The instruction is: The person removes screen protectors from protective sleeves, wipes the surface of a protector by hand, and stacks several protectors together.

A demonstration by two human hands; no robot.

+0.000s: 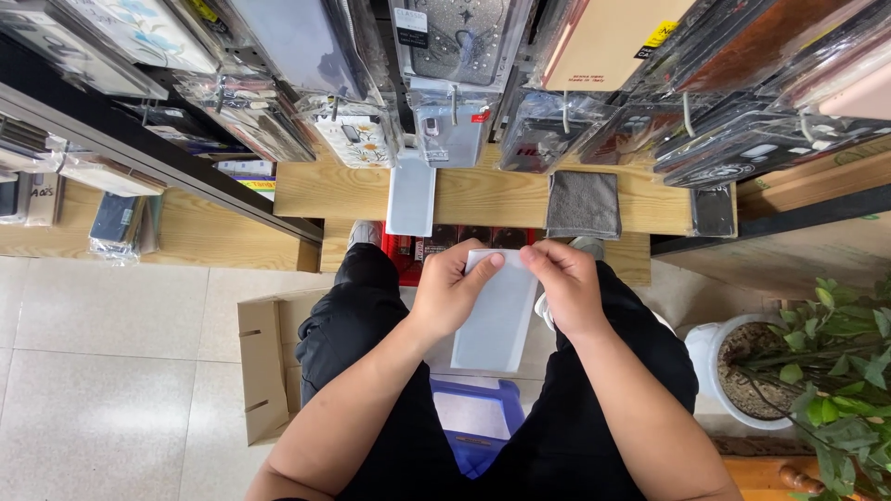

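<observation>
left hand [452, 295]: fingers curled round the left edge and top corner of the sleeve [498, 320], thumb on its face, closed on it
right hand [562, 284]: pinching the sleeve's top right corner between thumb and fingertips, closed on it
sleeve: flat white rectangle, held upright-ish over the lap between both hands, top edge at the fingertips, lower end hanging free between the knees
legs: black trousers [371, 325], person seated, knees apart
stool: blue plastic seat [473, 422] showing between the thighs, under the sleeve
box: open cardboard box [264, 366] on the tiled floor, just beside the left leg
shelf: wooden shelf [492, 197] straight ahead, past the hands
on shelf: white flat pack [411, 197] left of centre, grey cloth [583, 204] to its right, dark case [713, 211] at the far right end
red tray: red bin [408, 252] under the shelf edge, partly hidden by the left hand
rack: bagged phone cases [445, 83] hanging in rows above the shelf
plant: white pot [733, 371] with green leaves, on the floor to the right of the right leg
</observation>
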